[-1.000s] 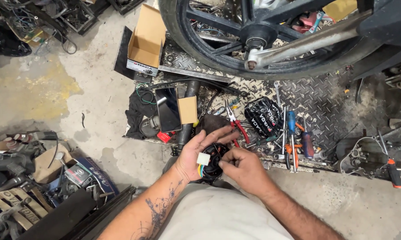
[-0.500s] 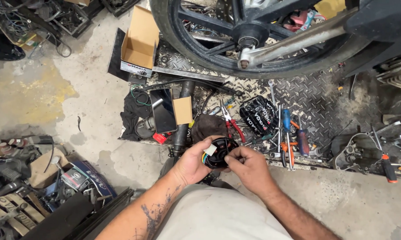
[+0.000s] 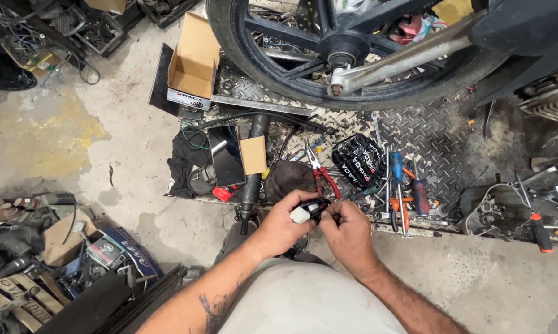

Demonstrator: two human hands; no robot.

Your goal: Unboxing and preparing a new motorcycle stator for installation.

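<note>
— While I look down from the head camera, both hands sit low in the middle, above the lap. My left hand (image 3: 280, 227) has its fingers (image 3: 303, 201) clenched around a small black part (image 3: 316, 206) with a white connector block (image 3: 300, 214) at its near end. My right hand (image 3: 348, 232) pinches the same part from the other side, so the two hands meet on it.

— Where is that, against the floor?

— Just this side of the checker-plate metal sheet (image 3: 440, 133), near the red-handled pliers (image 3: 319, 170) and a dark cloth cap (image 3: 289, 176).

— What packages can you see?

— I see an open brown cardboard box (image 3: 193, 62) at upper left, beside the motorcycle wheel (image 3: 341, 52), with a white label strip along its near edge. A small tan carton (image 3: 253, 154) lies against a black tube (image 3: 252, 167), just beside a dark phone (image 3: 226, 156) lying face up. Right of the pliers lies a crumpled black plastic bag (image 3: 359, 162) with white print. Further right lie screwdrivers (image 3: 397, 179) with blue and red handles. At lower left, among the clutter, I make out a dark blue box (image 3: 123, 250) with a round white emblem.
</note>
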